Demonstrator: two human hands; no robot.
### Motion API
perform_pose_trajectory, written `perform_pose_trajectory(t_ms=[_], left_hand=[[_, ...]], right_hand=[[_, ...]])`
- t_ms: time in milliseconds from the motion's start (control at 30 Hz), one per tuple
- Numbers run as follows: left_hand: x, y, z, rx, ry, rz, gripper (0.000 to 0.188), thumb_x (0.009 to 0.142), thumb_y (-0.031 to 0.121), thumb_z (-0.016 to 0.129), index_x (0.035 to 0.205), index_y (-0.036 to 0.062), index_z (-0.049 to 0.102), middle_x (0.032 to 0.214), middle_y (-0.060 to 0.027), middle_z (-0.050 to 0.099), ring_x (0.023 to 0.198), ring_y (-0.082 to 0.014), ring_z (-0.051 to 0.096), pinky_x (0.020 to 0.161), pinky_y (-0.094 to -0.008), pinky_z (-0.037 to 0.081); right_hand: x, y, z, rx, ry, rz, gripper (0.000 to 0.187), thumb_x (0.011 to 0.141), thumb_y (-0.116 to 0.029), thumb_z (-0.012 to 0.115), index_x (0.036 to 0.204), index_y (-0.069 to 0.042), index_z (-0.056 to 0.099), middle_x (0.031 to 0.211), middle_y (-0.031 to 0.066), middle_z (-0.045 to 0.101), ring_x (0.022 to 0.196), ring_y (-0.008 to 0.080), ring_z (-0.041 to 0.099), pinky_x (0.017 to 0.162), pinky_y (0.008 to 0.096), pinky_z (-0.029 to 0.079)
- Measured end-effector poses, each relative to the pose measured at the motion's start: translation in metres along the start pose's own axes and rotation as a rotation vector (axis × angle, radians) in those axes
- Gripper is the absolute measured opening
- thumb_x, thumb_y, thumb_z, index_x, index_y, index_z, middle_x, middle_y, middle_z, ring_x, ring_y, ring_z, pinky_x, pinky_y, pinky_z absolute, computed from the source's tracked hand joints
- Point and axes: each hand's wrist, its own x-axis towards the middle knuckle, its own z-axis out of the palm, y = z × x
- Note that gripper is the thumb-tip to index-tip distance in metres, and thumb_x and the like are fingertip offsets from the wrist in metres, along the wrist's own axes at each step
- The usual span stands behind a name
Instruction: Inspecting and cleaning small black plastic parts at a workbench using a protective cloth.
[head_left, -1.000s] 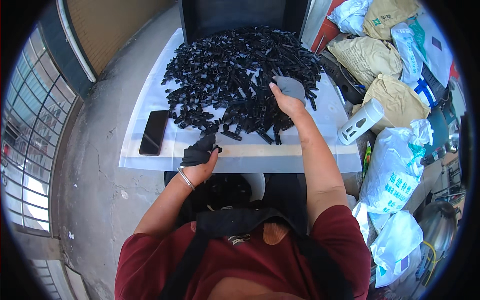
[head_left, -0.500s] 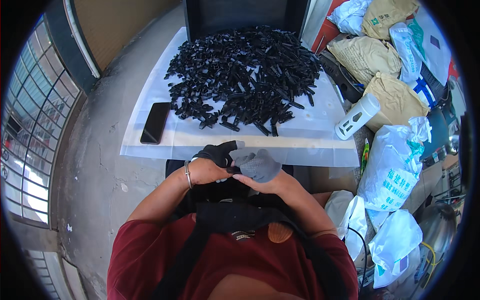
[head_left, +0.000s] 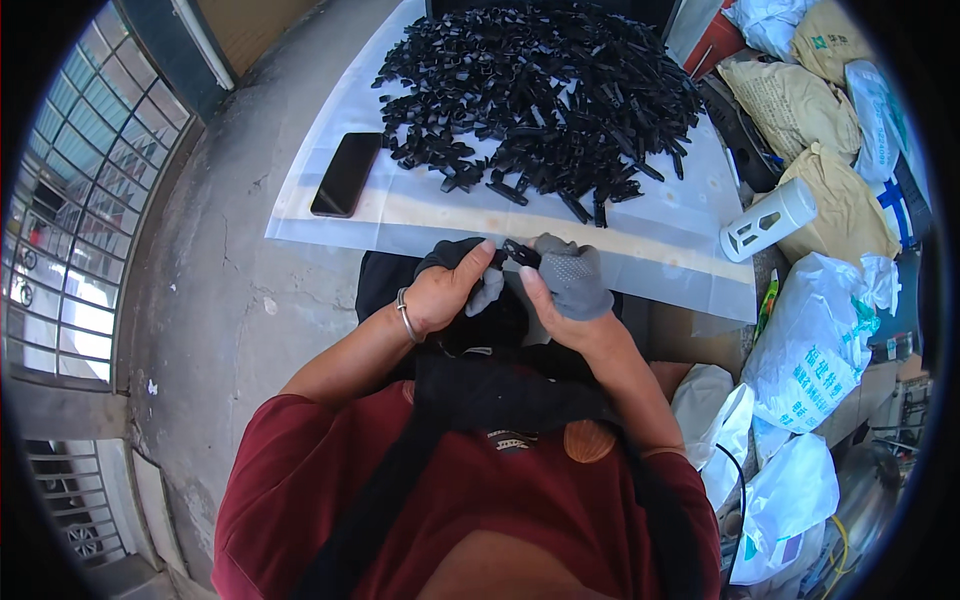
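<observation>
In front of my body, just off the table's near edge, both hands meet with thumbs raised. My right hand (head_left: 572, 285), in a grey dotted glove with a bare thumb, pinches a small black plastic piece (head_left: 520, 252). Close against it, my left hand (head_left: 450, 283) is closed, its glove black with pale fingertips and the thumb bare. Something dark shows beside the left thumb; I cannot make out what it is. Beyond the hands, a wide heap of similar black plastic pieces (head_left: 545, 95) covers much of the white sheet (head_left: 410, 215).
A dark phone (head_left: 347, 174) lies on the sheet left of the heap. At its right edge lies a white cut-out cylinder (head_left: 768, 220). Brown sacks (head_left: 790, 108) and white plastic bags (head_left: 815, 345) crowd the right side. A barred window (head_left: 95, 200) stands at left.
The view has shifted, so the table sits higher in it. My hands have drawn slightly apart, my thumbs have lifted, and the black piece in my right hand now shows clearly.
</observation>
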Motion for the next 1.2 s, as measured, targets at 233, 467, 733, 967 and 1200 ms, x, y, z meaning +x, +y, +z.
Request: perform_pose_trajectory(t_ms=[233,467,733,967,1200], left_hand=[[-0.005,0.022,-0.007,0.156,-0.111,-0.008,0.037,0.094,0.029,0.039,0.079,0.0021,0.059,0.065,0.0,0.055,0.058,-0.0076,0.048,0.053,-0.0237,0.04],[0.001,0.023,-0.005,0.21,-0.16,0.114,0.046,0.093,0.039,0.035,0.069,0.0047,0.055,0.055,0.0005,0.051,0.046,-0.007,0.047,0.043,-0.0209,0.037],[0.001,0.03,-0.004,0.321,-0.201,0.051,0.042,0.093,0.034,0.036,0.076,0.0017,0.057,0.06,-0.005,0.055,0.05,-0.0145,0.052,0.048,-0.0265,0.041],[-0.002,0.017,0.003,0.406,-0.064,0.255,0.038,0.093,0.028,0.034,0.085,-0.0009,0.057,0.071,-0.0149,0.059,0.066,-0.0293,0.056,0.063,-0.0344,0.044],[0.005,0.023,-0.007,0.276,-0.104,-0.01,0.042,0.094,0.032,0.036,0.07,0.0031,0.055,0.053,-0.0004,0.05,0.045,-0.0081,0.043,0.042,-0.0237,0.035]], right_hand=[[-0.007,-0.002,-0.018,-0.232,-0.147,-0.121,0.021,0.08,-0.024,0.058,0.091,-0.006,0.062,0.081,0.01,0.061,0.075,0.0288,0.057,0.069,0.0387,0.043],[-0.011,-0.004,-0.02,-0.265,-0.21,-0.07,0.025,0.081,-0.028,0.056,0.094,-0.007,0.061,0.084,0.0093,0.062,0.077,0.0281,0.057,0.071,0.0377,0.044],[-0.011,0.0,-0.021,-0.371,-0.215,-0.136,0.022,0.08,-0.027,0.056,0.091,-0.009,0.061,0.082,0.0093,0.06,0.073,0.0274,0.056,0.063,0.0383,0.043],[-0.008,0.001,-0.002,-0.431,-0.213,-0.199,0.016,0.077,-0.023,0.061,0.081,-0.008,0.062,0.077,0.0075,0.06,0.07,0.0278,0.054,0.066,0.0371,0.042],[-0.008,0.011,-0.013,-0.335,-0.166,-0.135,0.017,0.078,-0.026,0.059,0.082,-0.009,0.062,0.072,0.0078,0.059,0.066,0.0277,0.055,0.063,0.0371,0.043]])
